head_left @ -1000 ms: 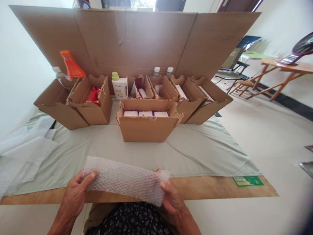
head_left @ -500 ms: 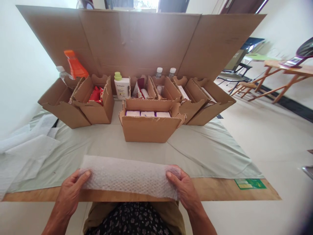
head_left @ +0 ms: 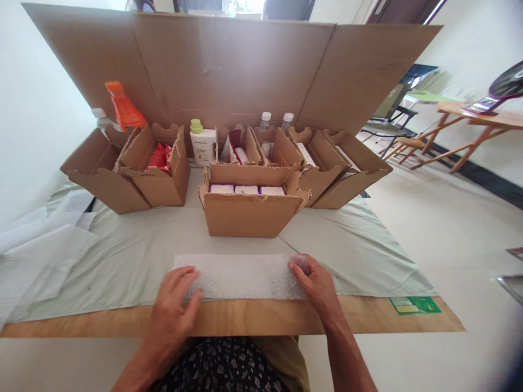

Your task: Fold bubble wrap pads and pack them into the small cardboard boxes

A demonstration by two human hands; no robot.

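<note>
Pressing bubble wrap [head_left: 241,275] flat w/ spread L hand [head_left: 174,305], pinching its other end w/ R hand [head_left: 314,283]; prob. light, soft, floppy, best gripped at ends.

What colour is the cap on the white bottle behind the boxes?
The cap is light green; head view.

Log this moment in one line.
left hand: flat on clear bubble-wrap sheet | right hand: pinching its right end | sheet: on pale green cloth, before brown cardboard box
</note>
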